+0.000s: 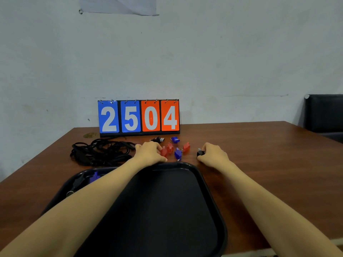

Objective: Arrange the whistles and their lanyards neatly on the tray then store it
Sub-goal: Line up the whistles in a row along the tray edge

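Whistles point(177, 153), red, blue and black, lie loose on the table point(259, 145) just past the far rim of the tray point(185, 165). One blue whistle point(95, 176) already sits in the tray's far-left corner. Beyond that rim, the left hand point(150, 152) curls thumb and fingers around a red whistle point(164, 152). The right hand point(213, 154), off the tray's far-right corner, pinches a black whistle point(200, 152) in bent fingers. These small, smooth pieces could slip from such light pinches, or skid across the tray's slick floor. The left forearm crosses the tray and might knock the blue whistle out of place. The black lanyards point(100, 153), beyond the tray's far-left corner, are one tangle. Pulling one would likely drag the rest. A flip scoreboard point(139, 117) stands farther back, clear of the reach.
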Tool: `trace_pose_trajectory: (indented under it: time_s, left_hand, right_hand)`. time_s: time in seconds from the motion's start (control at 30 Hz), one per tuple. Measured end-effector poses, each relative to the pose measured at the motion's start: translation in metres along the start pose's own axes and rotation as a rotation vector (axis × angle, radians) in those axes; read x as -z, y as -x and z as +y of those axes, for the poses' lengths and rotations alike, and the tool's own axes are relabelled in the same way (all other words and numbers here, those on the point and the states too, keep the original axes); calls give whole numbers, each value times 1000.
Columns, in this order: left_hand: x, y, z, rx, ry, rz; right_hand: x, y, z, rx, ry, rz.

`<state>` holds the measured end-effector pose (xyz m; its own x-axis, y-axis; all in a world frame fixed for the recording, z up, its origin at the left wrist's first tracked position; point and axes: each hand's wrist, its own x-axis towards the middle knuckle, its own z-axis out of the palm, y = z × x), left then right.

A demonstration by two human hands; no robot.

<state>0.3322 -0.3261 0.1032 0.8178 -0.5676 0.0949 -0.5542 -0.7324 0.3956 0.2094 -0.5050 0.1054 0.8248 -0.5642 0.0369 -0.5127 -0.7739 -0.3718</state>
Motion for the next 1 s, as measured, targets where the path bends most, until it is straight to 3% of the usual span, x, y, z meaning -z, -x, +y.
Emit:
trace_pose_trajectory:
  time_s: [0.37,0.67,0.83,1.0]
  left_hand:
    - [1,15,0,10,103,121]
    - [38,49,-9,-32,273,345]
    - [70,94,-26,-97,287,341]
    - [91,145,-60,-100,246,305]
  right_hand:
    - [8,19,-1,27,-32,106]
    - [18,46,-21,73,-198,225]
    - [34,70,-56,168,-236,337]
    - [35,96,-97,275,-260,314]
